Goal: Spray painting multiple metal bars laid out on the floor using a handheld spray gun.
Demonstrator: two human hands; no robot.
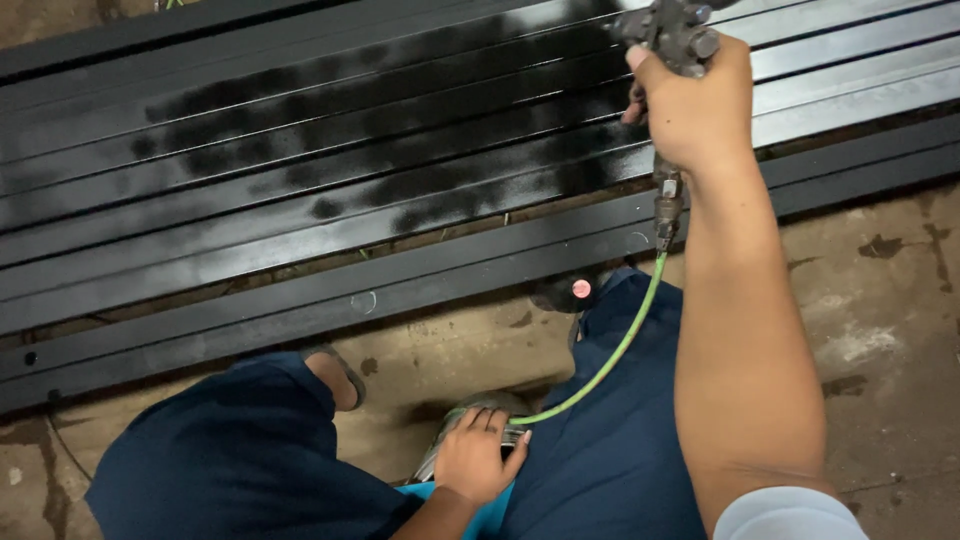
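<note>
one head-worn view looks steeply down, close over the knees [230, 450], toward the black bars [300, 180].

workshop | stained concrete floor [890, 330] | black-painted metal bars [300, 170] | spray gun [675, 40]

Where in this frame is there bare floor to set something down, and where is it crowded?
Bare concrete floor lies right of the right forearm, below the black metal bars. A smaller patch sits between the knees, below the bars. It is crowded at the lap, where the left hand holds the green hose, and at the top, where the right hand holds the spray gun.
</note>
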